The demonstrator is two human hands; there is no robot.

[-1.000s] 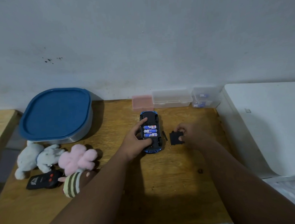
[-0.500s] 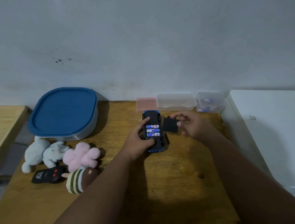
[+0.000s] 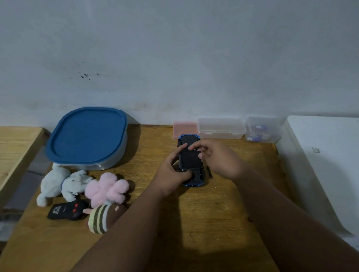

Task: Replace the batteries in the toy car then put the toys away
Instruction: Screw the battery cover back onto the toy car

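The blue toy car (image 3: 192,182) lies upside down on the wooden table (image 3: 198,217). My left hand (image 3: 172,175) grips its left side, thumb on the underside. The black battery cover (image 3: 191,160) now lies over the battery bay, so the batteries are hidden. My right hand (image 3: 218,158) holds the cover's far right corner with fingertips. A small black screwdriver (image 3: 210,172) lies on the table just right of the car.
A blue-lidded container (image 3: 88,137) stands at the back left. Plush toys, grey (image 3: 61,185), pink (image 3: 107,189) and striped (image 3: 102,219), lie with a black remote (image 3: 66,210) at the left. Pink (image 3: 184,129) and clear boxes (image 3: 221,127) line the wall. A white surface (image 3: 330,170) is to the right.
My right hand lifted the black cover from the table, carried it left and set it over the battery bay. The batteries, visible before, are now covered. My left hand stayed on the car.
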